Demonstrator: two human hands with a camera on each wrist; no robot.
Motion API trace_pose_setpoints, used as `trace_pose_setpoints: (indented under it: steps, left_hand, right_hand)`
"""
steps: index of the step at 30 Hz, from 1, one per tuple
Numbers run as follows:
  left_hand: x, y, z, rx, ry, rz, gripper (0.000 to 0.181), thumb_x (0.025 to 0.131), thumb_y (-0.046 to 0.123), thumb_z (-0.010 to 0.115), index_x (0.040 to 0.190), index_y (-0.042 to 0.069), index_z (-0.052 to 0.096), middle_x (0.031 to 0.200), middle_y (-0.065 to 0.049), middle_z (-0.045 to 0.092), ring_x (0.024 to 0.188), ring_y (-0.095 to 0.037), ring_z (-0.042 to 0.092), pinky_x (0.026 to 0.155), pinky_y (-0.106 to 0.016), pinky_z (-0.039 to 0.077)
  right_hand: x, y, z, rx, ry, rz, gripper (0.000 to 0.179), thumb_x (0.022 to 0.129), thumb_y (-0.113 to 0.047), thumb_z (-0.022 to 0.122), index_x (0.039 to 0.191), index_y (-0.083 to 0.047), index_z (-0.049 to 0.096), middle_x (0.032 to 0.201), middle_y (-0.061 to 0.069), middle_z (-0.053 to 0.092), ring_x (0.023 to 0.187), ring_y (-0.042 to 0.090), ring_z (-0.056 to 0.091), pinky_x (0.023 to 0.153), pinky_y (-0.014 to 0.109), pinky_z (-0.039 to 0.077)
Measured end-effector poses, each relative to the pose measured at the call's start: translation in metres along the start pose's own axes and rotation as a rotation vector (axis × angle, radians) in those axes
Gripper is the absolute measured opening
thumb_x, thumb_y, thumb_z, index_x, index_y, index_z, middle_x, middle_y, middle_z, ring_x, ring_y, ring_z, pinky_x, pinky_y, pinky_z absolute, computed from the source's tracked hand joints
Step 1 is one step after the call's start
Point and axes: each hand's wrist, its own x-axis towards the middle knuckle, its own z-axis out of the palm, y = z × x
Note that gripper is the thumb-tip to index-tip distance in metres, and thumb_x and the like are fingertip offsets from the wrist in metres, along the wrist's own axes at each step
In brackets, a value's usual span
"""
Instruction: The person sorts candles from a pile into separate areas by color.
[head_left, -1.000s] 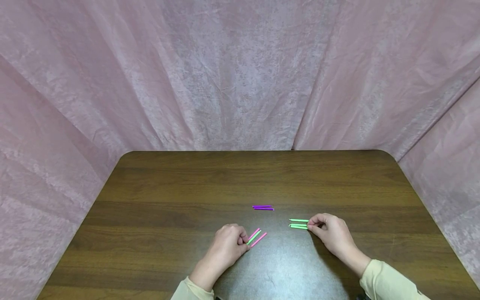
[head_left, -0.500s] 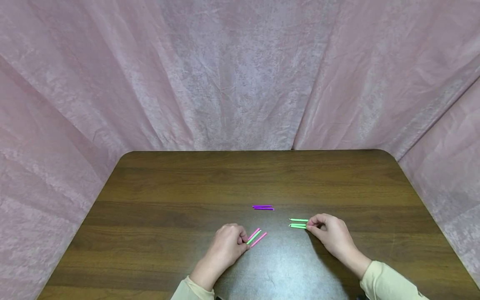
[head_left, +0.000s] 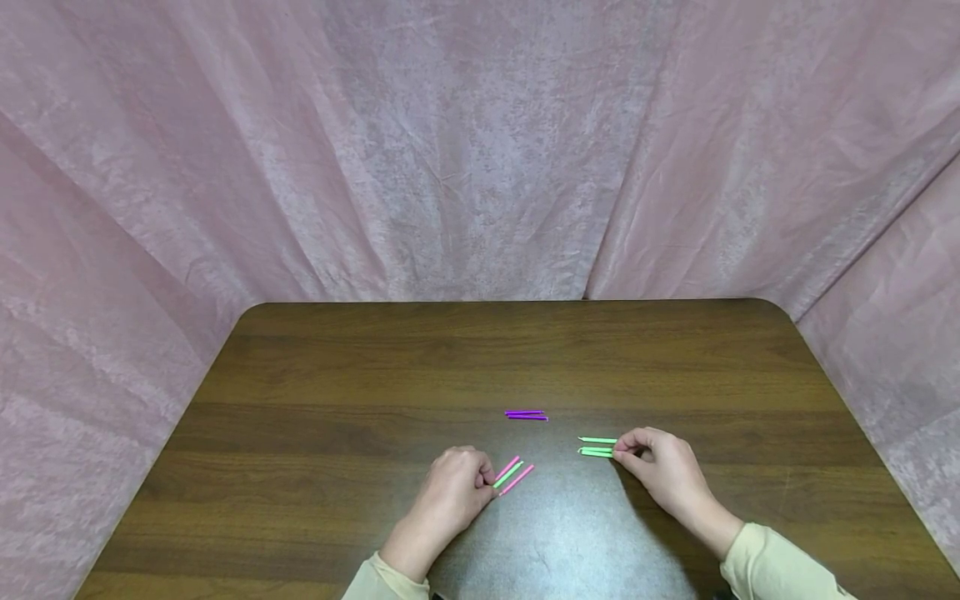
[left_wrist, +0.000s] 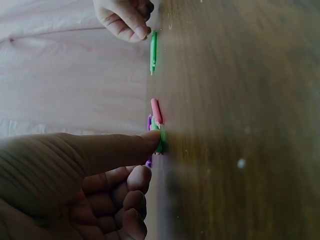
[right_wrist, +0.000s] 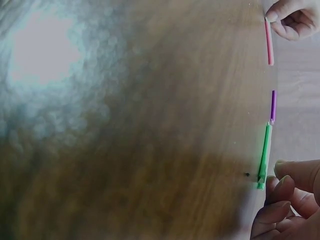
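My left hand (head_left: 452, 490) pinches one end of a thin green candle (head_left: 510, 472), which lies slantwise between two pink candles (head_left: 518, 478). In the left wrist view, the thumb presses at this green candle (left_wrist: 159, 144), beside a pink candle (left_wrist: 156, 111). At centre right, three more green candles (head_left: 597, 440) lie side by side, one slightly apart from the other two. The thumb and index finger of my right hand (head_left: 666, 468) come together right at their right ends, overlapping them. In the right wrist view I cannot tell whether those fingers grip the green candles (right_wrist: 264, 155).
Two purple candles (head_left: 527, 417) lie close together farther back, between the two hands. All lie on a brown wood-grain table (head_left: 360, 367) with rounded far corners. Pink curtains (head_left: 480, 150) hang behind the table and at both sides.
Both hands stay almost still. The right fingertips have shifted very slightly left over the ends of the green candles. The candles lie practically as before.
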Motion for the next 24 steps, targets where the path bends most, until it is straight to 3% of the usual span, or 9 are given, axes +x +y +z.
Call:
trace_pose_setpoints:
  steps: [24]
  left_hand:
    - [-0.0012, 0.0025, 0.0003, 0.107, 0.032, 0.027, 0.022, 0.066, 0.016, 0.086, 0.06, 0.021, 0.065, 0.064, 0.01, 0.055, 0.064, -0.015, 0.055, 0.061, -0.031, 0.045]
  right_hand:
    - [0.0008, 0.001, 0.0001, 0.009, 0.001, 0.002, 0.006, 0.083, -0.007, 0.075, 0.081, -0.011, 0.071, 0.075, -0.006, 0.063, 0.057, 0.001, 0.044, 0.055, 0.023, 0.037]
